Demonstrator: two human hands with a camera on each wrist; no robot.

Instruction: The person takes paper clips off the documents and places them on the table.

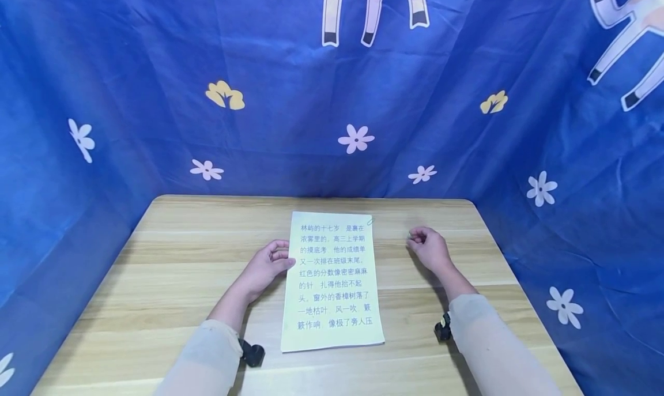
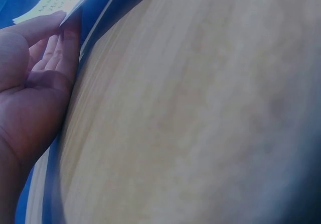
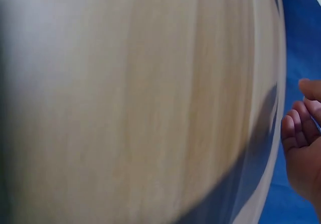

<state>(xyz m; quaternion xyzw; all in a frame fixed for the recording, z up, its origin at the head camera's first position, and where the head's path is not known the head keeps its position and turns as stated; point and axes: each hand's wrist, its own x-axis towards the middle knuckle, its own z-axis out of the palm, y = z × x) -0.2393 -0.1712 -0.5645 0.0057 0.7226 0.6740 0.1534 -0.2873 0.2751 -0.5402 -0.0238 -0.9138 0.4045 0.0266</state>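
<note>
A stack of pale yellow-green paper printed with lines of Chinese characters lies upright to the viewer on the wooden table. At its top right corner sits a small paper clip. My left hand pinches the stack's left edge, thumb on top and fingers beneath; the left wrist view shows the paper's corner lifted between them. To the right of the stack, apart from it, my right hand hovers over the table with fingers curled in. I cannot tell whether its fingertips hold something small.
The light wooden table has rounded back corners. A blue curtain with flowers and animal figures encloses it at the back and both sides. A black wrist camera is strapped at the left sleeve, another at the right.
</note>
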